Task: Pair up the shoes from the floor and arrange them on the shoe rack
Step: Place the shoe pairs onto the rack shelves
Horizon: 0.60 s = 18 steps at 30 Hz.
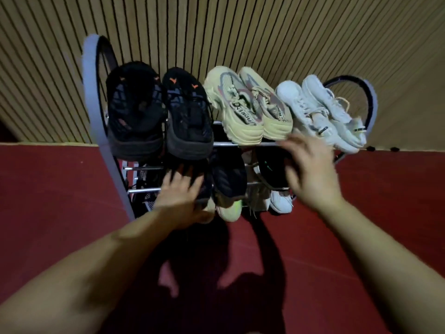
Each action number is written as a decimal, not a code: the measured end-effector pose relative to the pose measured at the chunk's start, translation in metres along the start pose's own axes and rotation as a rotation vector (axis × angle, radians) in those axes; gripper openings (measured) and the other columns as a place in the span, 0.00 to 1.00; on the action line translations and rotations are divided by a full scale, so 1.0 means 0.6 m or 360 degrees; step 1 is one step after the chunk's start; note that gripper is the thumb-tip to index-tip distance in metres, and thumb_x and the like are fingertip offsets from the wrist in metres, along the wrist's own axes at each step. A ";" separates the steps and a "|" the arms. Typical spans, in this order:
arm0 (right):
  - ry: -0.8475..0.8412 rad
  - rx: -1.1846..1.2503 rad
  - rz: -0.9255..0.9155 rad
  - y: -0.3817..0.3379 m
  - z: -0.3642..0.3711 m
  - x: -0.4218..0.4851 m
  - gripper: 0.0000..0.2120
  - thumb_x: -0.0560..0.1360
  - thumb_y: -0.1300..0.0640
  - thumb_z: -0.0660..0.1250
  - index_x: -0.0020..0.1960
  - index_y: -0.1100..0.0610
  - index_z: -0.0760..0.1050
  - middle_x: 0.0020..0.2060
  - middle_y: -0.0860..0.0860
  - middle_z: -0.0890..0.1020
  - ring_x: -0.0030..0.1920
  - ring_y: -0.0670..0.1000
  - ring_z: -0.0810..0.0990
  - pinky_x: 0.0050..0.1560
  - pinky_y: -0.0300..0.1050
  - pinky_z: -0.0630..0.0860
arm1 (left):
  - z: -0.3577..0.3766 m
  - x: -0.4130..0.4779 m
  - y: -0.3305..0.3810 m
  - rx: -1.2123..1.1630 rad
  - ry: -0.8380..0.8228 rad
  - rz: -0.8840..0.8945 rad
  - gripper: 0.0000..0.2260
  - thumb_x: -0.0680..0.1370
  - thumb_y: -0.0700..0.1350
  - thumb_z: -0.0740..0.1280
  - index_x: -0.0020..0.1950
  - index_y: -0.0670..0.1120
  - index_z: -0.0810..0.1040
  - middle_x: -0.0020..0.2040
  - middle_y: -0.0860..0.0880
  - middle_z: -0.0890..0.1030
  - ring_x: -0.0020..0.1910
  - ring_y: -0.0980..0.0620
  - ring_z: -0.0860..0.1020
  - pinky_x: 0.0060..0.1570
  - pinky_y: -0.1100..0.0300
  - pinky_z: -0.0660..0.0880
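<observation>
The shoe rack (92, 97) stands against the slatted wall. Its top shelf carries three pairs: black sneakers with orange marks (159, 116), beige sneakers (248, 107) and white sneakers (322, 112). On the shelf below lie dark shoes (228, 177) and a black shoe with a green mark (269, 167). My left hand (178, 196) rests with spread fingers on a dark shoe at the left of that lower shelf. My right hand (310, 172) is blurred, its fingers round the black shoe with the green mark at the right. Lower shoes are partly hidden.
A yellow-green shoe toe (228, 210) and a white shoe toe (280, 203) stick out at the rack's bottom. Red floor (60, 201) spreads around the rack, with my shadow on it. The wooden slatted wall (216, 32) closes the back.
</observation>
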State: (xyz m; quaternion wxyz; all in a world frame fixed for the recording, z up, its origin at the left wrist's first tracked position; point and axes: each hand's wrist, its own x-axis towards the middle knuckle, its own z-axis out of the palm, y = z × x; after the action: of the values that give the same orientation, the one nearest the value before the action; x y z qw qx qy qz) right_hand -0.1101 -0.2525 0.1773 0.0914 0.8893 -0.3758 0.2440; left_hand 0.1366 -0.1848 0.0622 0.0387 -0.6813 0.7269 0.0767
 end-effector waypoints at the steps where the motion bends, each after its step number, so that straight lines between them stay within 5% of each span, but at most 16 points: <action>1: -0.0199 0.0030 -0.0131 -0.020 0.020 -0.019 0.21 0.69 0.58 0.59 0.62 0.57 0.73 0.57 0.58 0.78 0.57 0.58 0.74 0.56 0.49 0.69 | 0.011 -0.008 -0.020 -0.0060 -0.0081 -0.0107 0.45 0.70 0.73 0.53 0.78 0.48 0.47 0.78 0.42 0.48 0.76 0.42 0.49 0.72 0.44 0.47; 3: -0.0699 0.0061 -0.0027 -0.046 0.064 -0.035 0.23 0.75 0.52 0.60 0.69 0.58 0.68 0.63 0.58 0.75 0.62 0.60 0.73 0.61 0.48 0.69 | 0.023 -0.016 -0.044 -0.0083 -0.0138 -0.0145 0.42 0.73 0.71 0.54 0.78 0.50 0.43 0.78 0.45 0.41 0.76 0.43 0.49 0.72 0.44 0.46; 6: -0.1172 0.0351 0.0737 -0.058 0.149 -0.015 0.41 0.73 0.42 0.67 0.77 0.55 0.50 0.73 0.58 0.61 0.73 0.59 0.61 0.72 0.47 0.60 | 0.029 -0.016 -0.059 -0.0126 -0.0132 -0.0080 0.37 0.76 0.67 0.53 0.78 0.53 0.42 0.78 0.47 0.38 0.77 0.46 0.49 0.73 0.47 0.45; 8: -0.1135 0.0616 0.1103 -0.067 0.194 0.014 0.53 0.65 0.31 0.69 0.78 0.53 0.47 0.74 0.59 0.60 0.73 0.59 0.62 0.72 0.51 0.61 | 0.030 -0.016 -0.062 -0.0124 -0.0129 -0.0075 0.35 0.77 0.66 0.51 0.78 0.54 0.42 0.78 0.49 0.38 0.77 0.46 0.48 0.73 0.48 0.43; 12: -0.1267 0.0315 0.1302 -0.085 0.240 0.032 0.52 0.69 0.33 0.66 0.77 0.52 0.38 0.75 0.63 0.49 0.74 0.65 0.53 0.74 0.55 0.54 | 0.026 -0.011 -0.060 -0.0176 -0.0126 -0.0106 0.34 0.78 0.66 0.51 0.78 0.53 0.44 0.78 0.50 0.40 0.77 0.46 0.48 0.73 0.47 0.44; 18: -0.1100 0.0363 0.1343 -0.059 0.222 0.006 0.51 0.69 0.39 0.69 0.77 0.51 0.39 0.71 0.62 0.62 0.70 0.63 0.62 0.70 0.51 0.61 | 0.040 -0.005 -0.047 -0.0231 -0.0073 -0.0156 0.36 0.77 0.67 0.52 0.78 0.51 0.46 0.79 0.49 0.42 0.77 0.46 0.47 0.73 0.47 0.41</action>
State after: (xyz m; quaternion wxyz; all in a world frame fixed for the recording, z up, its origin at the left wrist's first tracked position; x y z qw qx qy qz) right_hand -0.0340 -0.2758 0.0648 -0.2398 0.6942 -0.6786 -0.0074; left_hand 0.1638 -0.1795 0.0376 0.0096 -0.7152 0.6841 0.1429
